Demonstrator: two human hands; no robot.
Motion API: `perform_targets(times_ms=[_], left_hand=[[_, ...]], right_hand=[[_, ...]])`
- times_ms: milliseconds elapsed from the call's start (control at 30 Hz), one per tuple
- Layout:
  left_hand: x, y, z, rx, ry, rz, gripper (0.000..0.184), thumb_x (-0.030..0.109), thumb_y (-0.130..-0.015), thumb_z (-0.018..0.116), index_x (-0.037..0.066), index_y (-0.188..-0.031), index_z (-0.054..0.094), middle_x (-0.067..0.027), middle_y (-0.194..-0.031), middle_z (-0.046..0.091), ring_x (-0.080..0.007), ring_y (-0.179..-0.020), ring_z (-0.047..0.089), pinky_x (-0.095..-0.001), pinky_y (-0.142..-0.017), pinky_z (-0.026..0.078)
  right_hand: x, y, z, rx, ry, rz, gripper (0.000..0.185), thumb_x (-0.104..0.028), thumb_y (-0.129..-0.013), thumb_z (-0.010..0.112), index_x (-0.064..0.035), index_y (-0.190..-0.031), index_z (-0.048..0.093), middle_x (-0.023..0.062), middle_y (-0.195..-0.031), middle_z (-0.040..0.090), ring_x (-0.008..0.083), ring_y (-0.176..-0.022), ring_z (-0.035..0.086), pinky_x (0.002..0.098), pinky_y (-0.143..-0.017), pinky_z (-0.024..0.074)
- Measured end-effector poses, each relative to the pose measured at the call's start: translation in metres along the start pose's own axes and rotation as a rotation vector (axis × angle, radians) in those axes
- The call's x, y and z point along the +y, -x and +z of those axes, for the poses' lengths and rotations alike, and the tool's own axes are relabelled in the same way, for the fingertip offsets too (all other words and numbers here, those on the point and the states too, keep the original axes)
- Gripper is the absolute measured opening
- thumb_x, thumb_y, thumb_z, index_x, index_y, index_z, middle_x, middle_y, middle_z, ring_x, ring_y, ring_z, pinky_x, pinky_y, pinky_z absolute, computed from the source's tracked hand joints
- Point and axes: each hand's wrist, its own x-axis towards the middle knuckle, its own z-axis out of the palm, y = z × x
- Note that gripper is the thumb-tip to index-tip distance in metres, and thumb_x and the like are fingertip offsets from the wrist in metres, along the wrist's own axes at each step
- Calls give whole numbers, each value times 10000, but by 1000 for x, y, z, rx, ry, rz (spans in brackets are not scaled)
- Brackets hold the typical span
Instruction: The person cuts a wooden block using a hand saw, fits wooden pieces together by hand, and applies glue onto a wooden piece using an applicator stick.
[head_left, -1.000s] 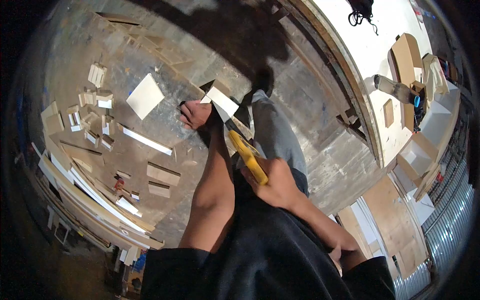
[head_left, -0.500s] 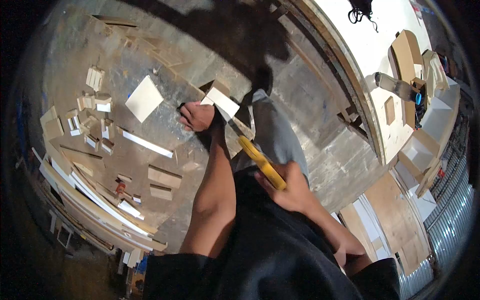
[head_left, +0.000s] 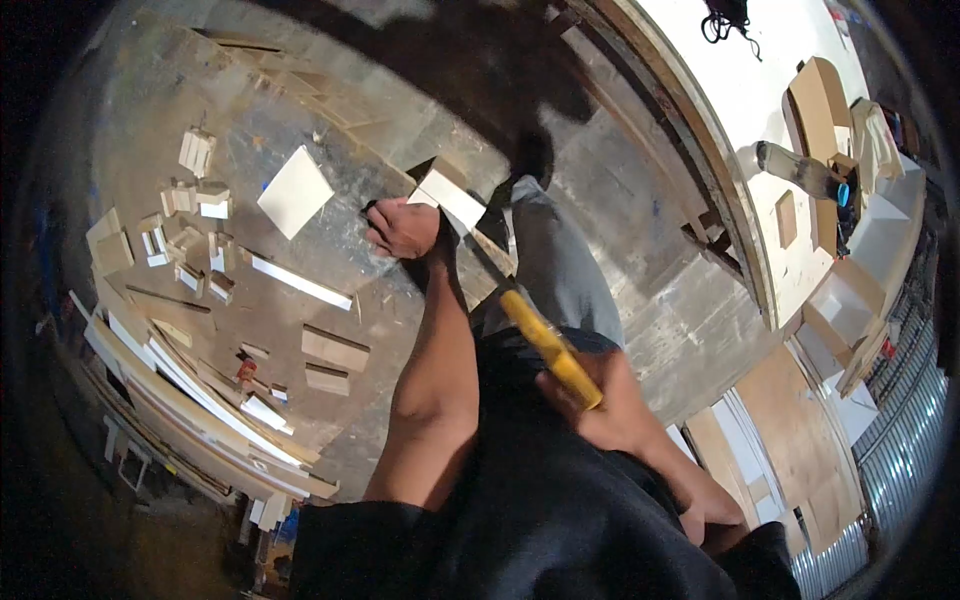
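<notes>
the white-topped block [head_left: 452,200] lies on the floor side of the view, ahead of the person and just right of the left hand [head_left: 405,228]; its white face runs long from upper left to lower right. the saw [head_left: 548,340] slants the same general way, only steeper, with its dark blade reaching up to the near edge of the block — whether the teeth sit in the wood is too small to tell.

the left hand is clearly the nearer one, right beside the block, its forearm stretched nearly straight ahead. its fingers are curled and point left, away from the block; i cannot tell whether it grips anything or only presses down. the right hand [head_left: 607,400] is wrapped around the rear of the yellow handle, drawn back close to the body, well apart from the block, with the elbow bent and out to the right.

a grey trouser leg [head_left: 565,260] stands just right of the block. a pale square board [head_left: 296,192] lies on the floor left of the left hand — near it, not touching.
</notes>
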Motion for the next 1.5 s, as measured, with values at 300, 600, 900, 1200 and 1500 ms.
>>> perform_targets(times_ms=[300, 600, 900, 1200, 1500], left_hand=[[3, 7, -10, 13, 25, 5, 80, 132, -753, 620, 198, -727, 584, -25, -883, 557, -301, -878, 513, -455, -752, 346], [-2, -1, -6, 35, 49, 45, 100, 104, -776, 604, 195, -753, 570, -18, -886, 545, -292, -868, 505, -448, -756, 334], [1, 2, -7, -148, 8, -49, 63, 168, -762, 593, 218, -791, 617, -15, -976, 592, -312, -983, 535, -505, -816, 371], [1, 5, -9, 4, 19, 8, 109, 109, -725, 604, 208, -753, 568, -14, -904, 553, -306, -889, 514, -475, -733, 348], [-2, 4, -9, -84, -42, -31, 25, 206, -770, 625, 215, -789, 611, -12, -950, 585, -308, -918, 558, -498, -786, 404]], right_hand=[[-8, -2, -6, -19, 67, -41, 284, -276, -893, 670, 8, -899, 672, 278, -703, 599, 461, -691, 620, 501, -631, 484], [1, -5, -5, -37, 35, 3, 335, -319, -912, 668, 15, -904, 665, 257, -662, 581, 382, -605, 573, 456, -583, 454], [3, -7, 0, 45, 14, -138, 285, -259, -919, 687, 25, -904, 676, 222, -631, 541, 236, -554, 530, 426, -593, 446], [4, -21, 4, -42, 77, -48, 291, -296, -904, 654, -7, -938, 666, 271, -735, 620, 467, -711, 605, 479, -636, 489], [5, -37, 13, -26, 140, -26, 344, -294, -927, 671, 43, -873, 628, 212, -624, 527, 220, -536, 490, 413, -559, 432]])
